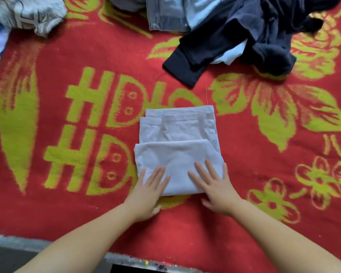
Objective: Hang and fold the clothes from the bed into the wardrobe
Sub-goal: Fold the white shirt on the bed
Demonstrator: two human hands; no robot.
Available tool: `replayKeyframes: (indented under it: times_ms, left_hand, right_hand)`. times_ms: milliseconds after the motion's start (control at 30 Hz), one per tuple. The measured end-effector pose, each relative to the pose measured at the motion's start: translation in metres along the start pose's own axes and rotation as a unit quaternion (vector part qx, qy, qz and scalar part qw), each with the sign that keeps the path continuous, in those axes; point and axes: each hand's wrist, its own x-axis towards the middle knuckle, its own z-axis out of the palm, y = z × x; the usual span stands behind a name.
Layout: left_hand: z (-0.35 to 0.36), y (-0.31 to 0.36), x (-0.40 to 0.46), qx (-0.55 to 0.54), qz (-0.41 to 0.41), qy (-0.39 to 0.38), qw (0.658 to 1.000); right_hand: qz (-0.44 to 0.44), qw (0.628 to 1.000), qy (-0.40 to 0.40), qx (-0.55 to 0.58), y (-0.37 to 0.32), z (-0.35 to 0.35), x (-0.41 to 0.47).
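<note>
Near the front edge of the bed, in the head view, a folded pale garment [177,148] lies on a red blanket [87,46] patterned with yellow-green letters and flowers. Both hands rest flat on the garment's near end. The left hand [149,191] lies with its fingers straight and close together, fingertips on the near left corner of the cloth and the palm on the blanket. The right hand [215,186] has its fingers straight and slightly spread, pressing on the near right part of the fold, the thumb out on the blanket; neither hand grips anything. Far across the blanket, well apart from the folded piece, lie a dark navy garment [244,42] at the far right, a denim piece [165,14] just left of it, and a grey garment [28,12] at the far left.
</note>
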Motion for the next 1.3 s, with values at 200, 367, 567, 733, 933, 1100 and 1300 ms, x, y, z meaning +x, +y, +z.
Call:
replayKeyframes:
  times_ms: [200, 367, 567, 733, 933, 1100, 1300]
  left_hand:
    - [-0.022, 0.009, 0.034, 0.038, -0.117, 0.0, 0.992]
    - [-0.056, -0.012, 0.016, -0.111, -0.013, -0.246, 0.963]
    - [-0.155, -0.072, 0.048, -0.236, -0.034, -0.329, 0.914]
    - [-0.156, -0.119, 0.104, -0.199, -0.143, -0.191, 0.951]
    - [-0.076, -0.04, 0.11, -0.102, -0.203, 0.101, 0.969]
    - [-0.027, -0.037, 0.105, -0.077, -0.18, 0.166, 0.967]
    - [-0.016, -0.106, 0.087, -0.111, -0.264, 0.123, 0.95]
  right_hand:
    - [0.092, 0.995, -0.024, -0.004, -0.008, -0.01, 0.031]
    - [-0.001, 0.97, -0.21, 0.119, -0.009, -0.06, 0.01]
    - [0.024, 0.944, -0.247, 0.219, 0.029, -0.147, 0.036]
    - [0.126, 0.981, -0.042, 0.143, 0.059, -0.147, 0.089]
    - [0.099, 0.987, 0.122, 0.03, -0.019, -0.073, 0.109]
    - [0.145, 0.973, 0.16, 0.084, -0.01, -0.027, 0.117]
    - [0.323, 0.926, 0.123, 0.156, 0.046, -0.02, 0.095]
